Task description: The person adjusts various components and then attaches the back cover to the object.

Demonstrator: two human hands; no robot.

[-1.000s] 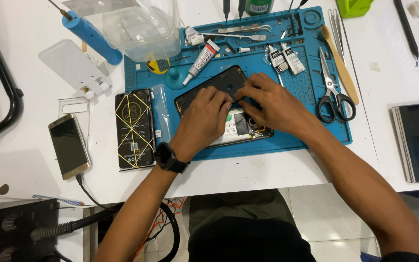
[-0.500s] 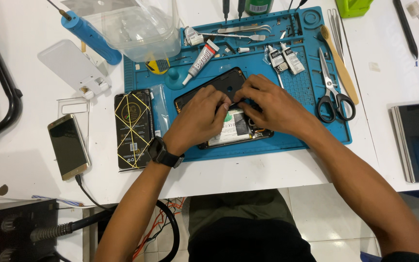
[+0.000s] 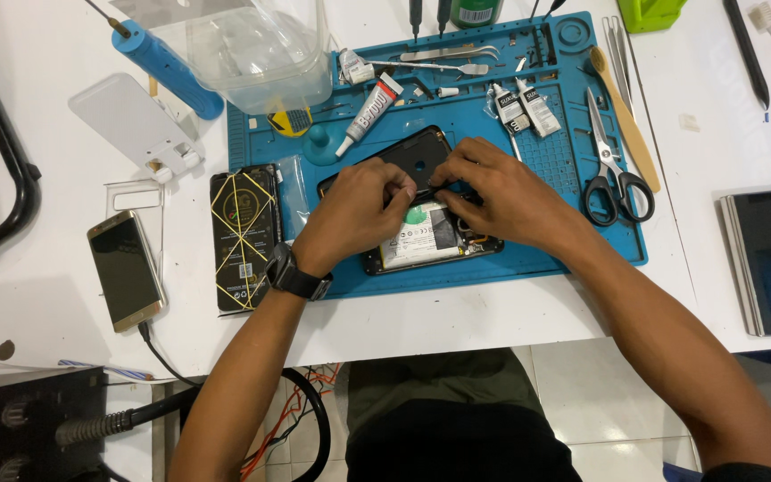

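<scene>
Both hands, left hand (image 3: 354, 214) and right hand (image 3: 501, 192), pinch the opened phone (image 3: 421, 241) beneath them, seemingly lifting its black panel.

Blue mat (image 3: 582, 245), black scissors (image 3: 616, 183), gold phone (image 3: 125, 270), black gold-lined box (image 3: 244, 234).

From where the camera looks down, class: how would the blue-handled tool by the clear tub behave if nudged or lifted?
The blue-handled tool looks round-bodied, so it would probably roll across the smooth white table. Its thin metal tip seems liable to bend or poke. It lies against the clear plastic tub, which might stop it rolling that way.
</scene>
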